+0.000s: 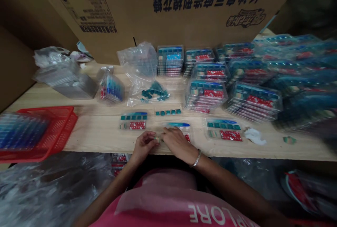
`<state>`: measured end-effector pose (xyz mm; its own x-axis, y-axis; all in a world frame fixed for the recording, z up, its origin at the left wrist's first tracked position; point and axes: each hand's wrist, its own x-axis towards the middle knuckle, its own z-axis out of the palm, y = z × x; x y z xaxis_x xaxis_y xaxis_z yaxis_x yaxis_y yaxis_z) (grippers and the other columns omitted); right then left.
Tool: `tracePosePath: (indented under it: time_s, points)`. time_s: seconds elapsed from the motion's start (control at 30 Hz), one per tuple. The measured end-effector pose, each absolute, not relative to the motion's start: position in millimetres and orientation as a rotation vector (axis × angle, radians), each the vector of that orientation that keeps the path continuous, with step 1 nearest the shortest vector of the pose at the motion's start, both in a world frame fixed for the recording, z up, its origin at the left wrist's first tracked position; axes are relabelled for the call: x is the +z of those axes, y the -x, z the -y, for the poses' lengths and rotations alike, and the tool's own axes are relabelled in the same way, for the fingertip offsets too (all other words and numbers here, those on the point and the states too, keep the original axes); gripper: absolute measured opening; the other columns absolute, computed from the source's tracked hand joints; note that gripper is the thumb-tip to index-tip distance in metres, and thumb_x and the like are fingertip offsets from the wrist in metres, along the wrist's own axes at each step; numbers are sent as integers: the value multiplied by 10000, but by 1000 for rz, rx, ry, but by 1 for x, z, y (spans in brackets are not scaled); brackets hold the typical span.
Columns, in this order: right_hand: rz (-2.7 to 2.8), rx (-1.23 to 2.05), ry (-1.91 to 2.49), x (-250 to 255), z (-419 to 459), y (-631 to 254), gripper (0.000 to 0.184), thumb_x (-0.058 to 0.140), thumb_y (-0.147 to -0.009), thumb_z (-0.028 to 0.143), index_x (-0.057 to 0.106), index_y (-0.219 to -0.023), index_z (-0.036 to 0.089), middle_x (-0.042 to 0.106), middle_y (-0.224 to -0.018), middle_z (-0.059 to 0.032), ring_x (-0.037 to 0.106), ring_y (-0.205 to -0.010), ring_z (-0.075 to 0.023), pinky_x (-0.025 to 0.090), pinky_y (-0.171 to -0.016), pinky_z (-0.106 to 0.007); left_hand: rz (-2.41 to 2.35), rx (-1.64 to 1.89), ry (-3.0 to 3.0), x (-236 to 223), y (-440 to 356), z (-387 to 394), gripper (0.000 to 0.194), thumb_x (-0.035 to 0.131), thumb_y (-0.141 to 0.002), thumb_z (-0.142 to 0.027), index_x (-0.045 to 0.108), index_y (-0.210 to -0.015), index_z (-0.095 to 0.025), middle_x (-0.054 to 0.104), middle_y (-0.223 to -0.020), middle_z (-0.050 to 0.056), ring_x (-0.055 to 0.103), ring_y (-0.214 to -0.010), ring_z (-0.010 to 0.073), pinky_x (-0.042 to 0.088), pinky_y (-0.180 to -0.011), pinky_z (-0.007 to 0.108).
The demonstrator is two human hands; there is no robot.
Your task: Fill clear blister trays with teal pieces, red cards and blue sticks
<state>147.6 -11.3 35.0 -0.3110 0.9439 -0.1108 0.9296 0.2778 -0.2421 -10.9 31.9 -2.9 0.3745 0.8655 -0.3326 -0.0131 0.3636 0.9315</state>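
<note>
My left hand [144, 145] pinches a small beige-and-green piece [157, 139] between thumb and fingertips at the table's front edge. Close beside it, my right hand [176, 142] bends its fingers down over a clear plastic tray; whatever they grip is hidden. That middle tray holds a blue pen-shaped item [179, 124] and a red patterned piece [187, 138], partly covered by the hand. Behind it lies a row of teal squares [168, 112]. Filled trays flank my hands, a left tray [133, 120] and a right tray [223, 129], each with teal squares and a red piece.
Stacks of filled trays [206, 95] crowd the back and right. Loose teal squares spill from a clear bag [139, 62]. A red basket [70, 114] stands left, near stacked clear plastic [75, 85]. Crumpled white tissue [255, 136] lies right. A large cardboard box [126, 16] walls the back.
</note>
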Motion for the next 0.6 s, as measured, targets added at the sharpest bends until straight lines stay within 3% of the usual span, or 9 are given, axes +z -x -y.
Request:
tracePosePath:
  time_s: [0.17,0.37,0.6]
  points:
    - [2574,351,1782,36,7,-144,191,490,-882,100,662,-803,127,646,-869,-106,585,-786,-205,402,-782,-336,-1026,701,-1011,-4,11,-32,402,819,-497,-302,604,-802,-153,571,-629,-56,587,-556,88,540,-600,235]
    - [2552,543,1669,36,-1,-161,191,516,-879,130,689,-801,148,660,-811,-91,589,-736,-189,386,-639,-271,-1036,715,-994,-10,11,-31,409,816,-480,-297,604,-801,-157,547,-631,-62,571,-564,83,549,-595,243]
    - [2480,647,1496,33,4,-169,176,514,-843,86,639,-736,148,612,-727,-44,536,-709,-156,357,-681,-262,-1046,729,-1038,-12,8,-30,373,799,-483,-266,611,-788,-163,534,-623,-65,563,-553,84,549,-573,242]
